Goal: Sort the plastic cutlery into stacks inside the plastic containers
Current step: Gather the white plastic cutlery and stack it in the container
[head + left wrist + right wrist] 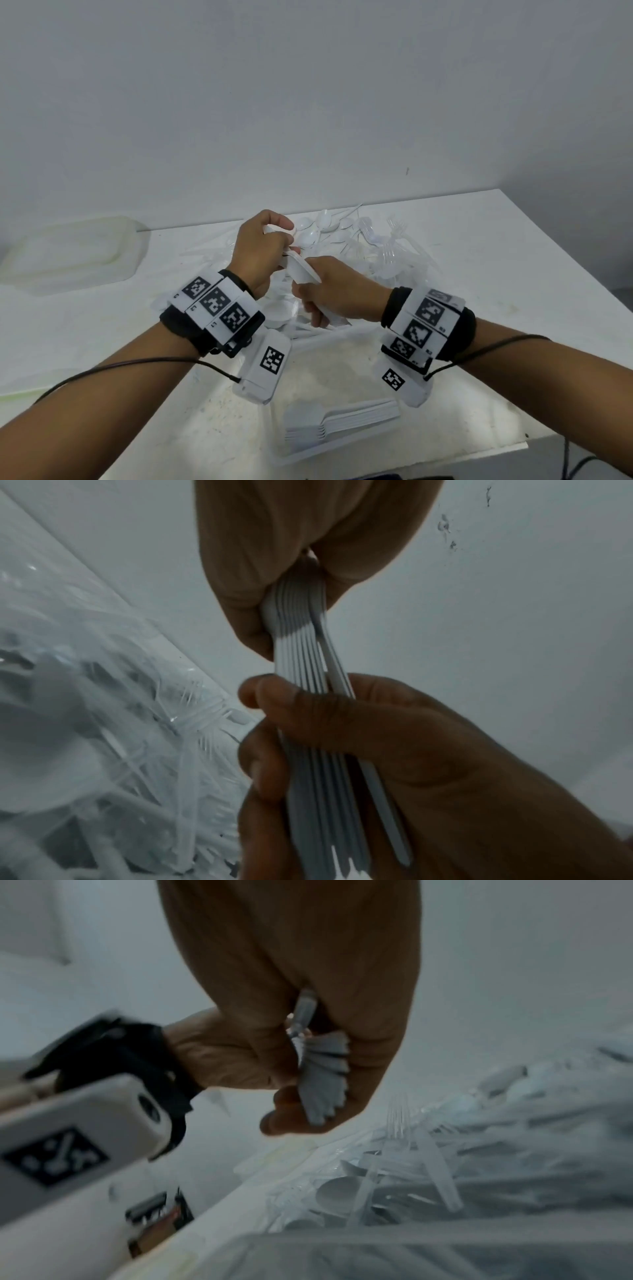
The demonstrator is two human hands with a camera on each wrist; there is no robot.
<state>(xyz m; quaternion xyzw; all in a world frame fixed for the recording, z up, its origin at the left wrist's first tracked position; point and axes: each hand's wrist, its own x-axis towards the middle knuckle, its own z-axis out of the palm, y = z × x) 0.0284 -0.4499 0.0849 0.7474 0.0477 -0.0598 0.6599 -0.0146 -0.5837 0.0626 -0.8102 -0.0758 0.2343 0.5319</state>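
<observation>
Both hands hold one stack of white plastic forks [303,270] above the loose pile of cutlery [370,246]. My left hand [270,240] grips the stack's far end. The right hand [322,294] is wrapped round its handles lower down. From the left wrist view, the stack [301,647] runs from the left hand [274,547] down into the right hand [377,737]. Fanned, tined ends [325,1080] show in the right wrist view under the right hand [308,961]. A clear container [308,455] near me holds a neat stack of forks [342,421].
A translucent container [75,250] lies at the far left of the white table. Spoons and clear forks are tangled in the pile [445,1164] under the hands. The table's right edge [582,291] slants off close to the pile. A wall stands behind.
</observation>
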